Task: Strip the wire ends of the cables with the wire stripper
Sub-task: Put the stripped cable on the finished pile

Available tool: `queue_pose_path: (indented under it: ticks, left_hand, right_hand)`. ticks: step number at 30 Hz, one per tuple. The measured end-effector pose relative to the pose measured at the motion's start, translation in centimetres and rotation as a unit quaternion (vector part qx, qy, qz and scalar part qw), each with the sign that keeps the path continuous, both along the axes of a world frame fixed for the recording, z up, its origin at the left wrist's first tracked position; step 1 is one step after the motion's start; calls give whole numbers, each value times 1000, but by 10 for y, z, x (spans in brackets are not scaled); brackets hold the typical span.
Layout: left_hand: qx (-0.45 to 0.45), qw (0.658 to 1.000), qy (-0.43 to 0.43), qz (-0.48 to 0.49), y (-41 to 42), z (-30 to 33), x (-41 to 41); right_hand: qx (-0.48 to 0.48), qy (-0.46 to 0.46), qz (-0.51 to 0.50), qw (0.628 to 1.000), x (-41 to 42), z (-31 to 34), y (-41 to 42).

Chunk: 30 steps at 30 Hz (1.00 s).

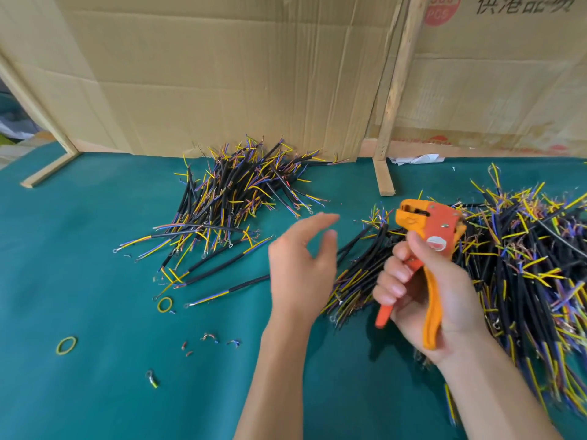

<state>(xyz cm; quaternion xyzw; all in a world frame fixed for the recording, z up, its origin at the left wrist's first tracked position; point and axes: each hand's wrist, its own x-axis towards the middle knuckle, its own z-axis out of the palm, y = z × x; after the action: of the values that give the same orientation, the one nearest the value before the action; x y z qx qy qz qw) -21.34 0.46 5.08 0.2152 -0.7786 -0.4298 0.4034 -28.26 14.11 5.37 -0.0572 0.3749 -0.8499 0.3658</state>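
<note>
My right hand (422, 293) grips the handles of an orange and yellow wire stripper (425, 236), its jaws pointing up and left with nothing visible in them. My left hand (301, 262) hovers above the table with fingers relaxed and spread, holding nothing; it is blurred. A pile of short black cables with yellow, blue and brown wire ends (235, 198) lies behind and left of my left hand. A larger heap of the same cables (524, 258) spreads at the right, under and behind the stripper.
The work surface is a green mat (95, 249). Two yellow rubber bands (66, 345), small insulation scraps (209, 338) and a ring terminal (151, 378) lie at the front left. Cardboard sheets (222, 74) and a wooden upright (394, 96) wall off the back.
</note>
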Motion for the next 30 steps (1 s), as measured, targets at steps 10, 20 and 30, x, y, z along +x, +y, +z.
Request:
queue_pose_path:
  ticks: [10, 20, 30]
  left_hand:
    - [12, 962, -271, 21, -55, -5, 52]
    - [-28, 981, -70, 177, -56, -7, 39]
    - [182, 981, 58, -28, -25, -6, 8]
  right_hand:
    - [-92, -55, -18, 994, -9, -9, 6]
    - [-18, 11, 142, 990, 2, -4, 2]
    - [-17, -12, 184, 983, 4, -1, 0]
